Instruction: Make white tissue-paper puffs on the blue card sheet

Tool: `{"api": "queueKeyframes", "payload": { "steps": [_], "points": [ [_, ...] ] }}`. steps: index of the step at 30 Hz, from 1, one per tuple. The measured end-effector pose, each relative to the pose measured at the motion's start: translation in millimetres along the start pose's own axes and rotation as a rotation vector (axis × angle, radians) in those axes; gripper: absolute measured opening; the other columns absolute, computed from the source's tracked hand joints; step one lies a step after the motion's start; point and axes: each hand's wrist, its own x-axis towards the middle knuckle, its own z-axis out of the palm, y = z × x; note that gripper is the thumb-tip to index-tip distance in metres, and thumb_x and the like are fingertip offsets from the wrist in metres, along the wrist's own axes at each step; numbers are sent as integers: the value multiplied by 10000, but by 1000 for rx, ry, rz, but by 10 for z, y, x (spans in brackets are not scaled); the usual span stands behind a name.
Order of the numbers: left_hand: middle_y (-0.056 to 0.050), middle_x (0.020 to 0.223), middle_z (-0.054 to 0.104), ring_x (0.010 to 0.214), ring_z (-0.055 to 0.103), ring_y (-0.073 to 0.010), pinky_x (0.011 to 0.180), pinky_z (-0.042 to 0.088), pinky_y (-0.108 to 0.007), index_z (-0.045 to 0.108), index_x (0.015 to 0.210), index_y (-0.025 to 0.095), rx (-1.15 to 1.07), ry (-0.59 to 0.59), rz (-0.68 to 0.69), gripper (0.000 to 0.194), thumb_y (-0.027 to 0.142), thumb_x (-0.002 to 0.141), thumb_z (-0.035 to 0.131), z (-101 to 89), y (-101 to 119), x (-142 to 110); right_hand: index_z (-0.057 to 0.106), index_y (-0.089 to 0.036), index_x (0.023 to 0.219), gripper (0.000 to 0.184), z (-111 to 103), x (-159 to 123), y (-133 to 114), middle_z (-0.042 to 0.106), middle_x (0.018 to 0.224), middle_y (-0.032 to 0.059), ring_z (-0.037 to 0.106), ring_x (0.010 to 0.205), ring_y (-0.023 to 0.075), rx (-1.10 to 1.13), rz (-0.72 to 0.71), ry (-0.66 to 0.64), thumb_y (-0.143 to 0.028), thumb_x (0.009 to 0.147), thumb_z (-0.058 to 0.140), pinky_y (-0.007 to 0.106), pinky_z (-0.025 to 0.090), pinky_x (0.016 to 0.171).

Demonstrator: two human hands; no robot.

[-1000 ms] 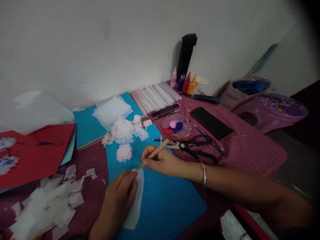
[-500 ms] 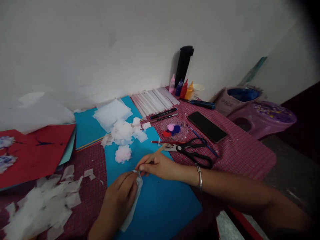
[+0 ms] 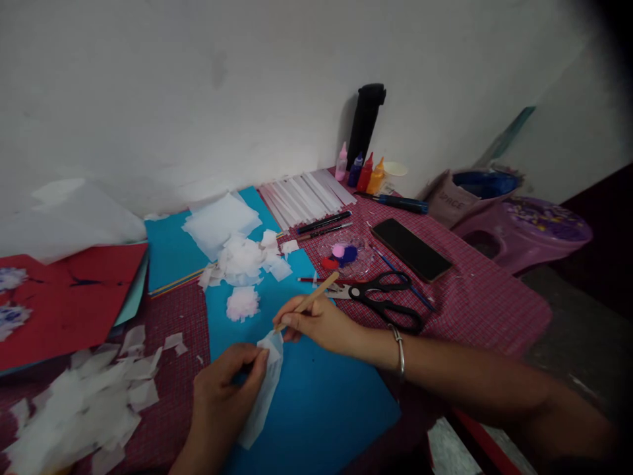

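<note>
My left hand (image 3: 225, 392) pinches a long white tissue piece (image 3: 262, 389) and lifts its upper end off the blue card sheet (image 3: 316, 402). My right hand (image 3: 321, 323), with a metal bangle at the wrist, grips a wooden stick (image 3: 309, 300) like a pen, its lower tip meeting the top of the tissue. A small crumpled white-pink tissue ball (image 3: 242, 303) lies on the blue sheet just beyond both hands.
Black scissors (image 3: 388, 300), a clear dish of pompoms (image 3: 343, 254), a black phone (image 3: 410, 249), pens (image 3: 324, 222), paint bottles (image 3: 366, 173) and a black flask (image 3: 364, 122) lie to the right. Tissue scraps (image 3: 84, 409) and red card (image 3: 64, 303) lie left; folded white strips (image 3: 306, 194) sit by the wall.
My left hand has drawn back and raised the tissue's upper end. The right hand tilted the stick up again, its tip staying at the tissue's top.
</note>
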Motion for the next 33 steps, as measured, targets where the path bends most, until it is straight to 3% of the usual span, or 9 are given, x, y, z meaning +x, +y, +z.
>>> {"api": "queueKeyframes", "payload": {
  "steps": [6, 10, 15, 20, 23, 27, 33],
  "points": [
    [9, 682, 680, 611, 643, -148, 593, 524, -214, 661, 685, 191, -257, 98, -352, 130, 316, 674, 691, -56, 14, -51, 630, -148, 824, 254, -12, 1, -17, 657, 733, 7, 618, 595, 97, 193, 91, 82, -371, 710, 674, 216, 470, 539],
    [6, 698, 660, 622, 642, -150, 584, 540, -227, 646, 768, 186, -388, 124, -472, 214, 316, 625, 735, -51, 9, -34, 635, -140, 816, 279, -3, -1, -16, 664, 722, 17, 620, 595, 100, 295, 124, 104, -374, 682, 705, 219, 468, 535],
    [35, 723, 626, 540, 621, -119, 524, 530, -224, 613, 988, 224, -576, 111, -515, 360, 303, 650, 709, -111, 52, -9, 629, -135, 835, 265, -36, -6, -27, 668, 742, 27, 631, 643, 111, 375, 105, 112, -350, 703, 708, 236, 491, 577],
    [17, 673, 646, 562, 617, -146, 534, 504, -240, 654, 851, 204, -632, 96, -529, 208, 263, 655, 690, -275, -2, -31, 618, -137, 845, 283, -160, 28, -103, 680, 751, 34, 645, 648, 129, 488, 110, 153, -342, 687, 731, 258, 517, 600],
    [20, 667, 641, 562, 618, -156, 524, 496, -245, 628, 960, 215, -637, 144, -539, 302, 269, 666, 671, -325, -83, 1, 621, -134, 854, 294, -251, 58, -180, 689, 747, 42, 656, 643, 136, 518, 89, 187, -345, 684, 736, 263, 523, 620],
    [16, 798, 647, 530, 607, -140, 504, 511, -252, 585, 1066, 225, -706, 207, -569, 454, 278, 628, 693, -302, -174, 71, 626, -143, 853, 283, -359, 91, -258, 688, 751, 32, 658, 664, 133, 542, 41, 227, -330, 679, 746, 268, 524, 660],
    [12, 838, 656, 572, 606, -148, 517, 550, -258, 603, 1047, 226, -735, 215, -636, 484, 235, 574, 703, -252, -264, 88, 628, -152, 868, 247, -460, 133, -233, 682, 760, 25, 647, 671, 118, 525, 11, 267, -322, 714, 720, 252, 528, 653]
  ]
}}
